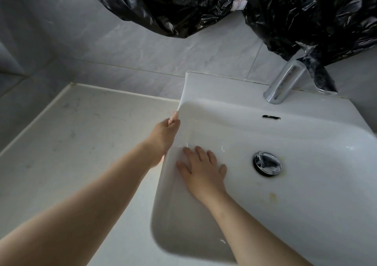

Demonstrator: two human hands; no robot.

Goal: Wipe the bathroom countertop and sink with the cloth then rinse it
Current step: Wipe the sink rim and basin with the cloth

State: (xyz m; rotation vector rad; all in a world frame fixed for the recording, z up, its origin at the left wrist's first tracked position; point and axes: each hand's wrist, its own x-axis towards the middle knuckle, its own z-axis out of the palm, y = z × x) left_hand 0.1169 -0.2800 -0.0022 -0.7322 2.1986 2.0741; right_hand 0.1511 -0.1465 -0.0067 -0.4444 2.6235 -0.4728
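The right hand (201, 170) lies flat with fingers spread, pressing on the inner left wall of the sink (306, 204). The left hand (165, 135) is at the sink's left rim, its fingers curled and pinching what looks like a corner of the white cloth (184, 131). The cloth seems to lie over that wall between the two hands, but white on white hides its edges. The hands are near each other, not touching. The chrome drain plug (267, 162) sits right of the right hand. The pale bench (71, 143) spreads left; a tap (285, 82) and a black plastic bag (204, 6) are behind.
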